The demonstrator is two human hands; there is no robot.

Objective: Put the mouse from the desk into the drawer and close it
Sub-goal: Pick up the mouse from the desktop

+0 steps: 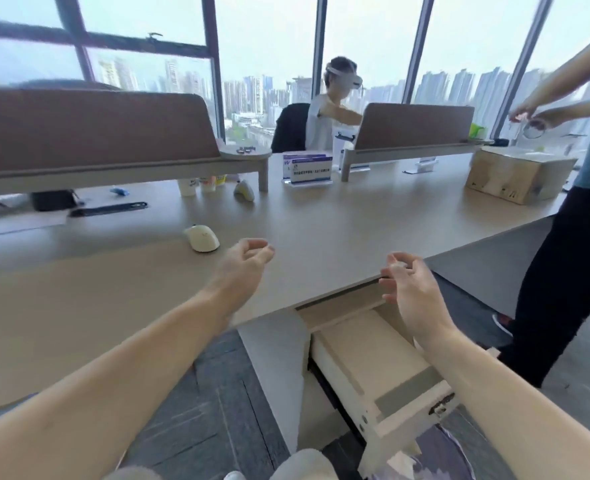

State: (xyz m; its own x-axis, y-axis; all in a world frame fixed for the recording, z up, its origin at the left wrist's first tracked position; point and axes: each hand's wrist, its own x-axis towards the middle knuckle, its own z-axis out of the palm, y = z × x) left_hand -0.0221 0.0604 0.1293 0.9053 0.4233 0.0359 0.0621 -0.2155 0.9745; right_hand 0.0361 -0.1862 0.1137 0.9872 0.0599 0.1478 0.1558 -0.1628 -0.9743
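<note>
A cream-white mouse (202, 238) lies on the beige desk (338, 223), a little left of centre. My left hand (247, 259) hovers over the desk just right of the mouse, fingers loosely curled, holding nothing and not touching it. My right hand (408, 285) floats above the desk's front edge, fingers apart and empty. Beneath it the pale wooden drawer (366, 348) stands pulled out, and its inside looks bare.
Brown partition screens (89, 129) run along the desk's far side. Cups (200, 185), a second mouse (244, 190), a black strap (108, 208), a sign holder (309, 168) and a cardboard box (518, 174) sit farther back. A person (570, 209) stands at right; another person (328, 112) sits behind.
</note>
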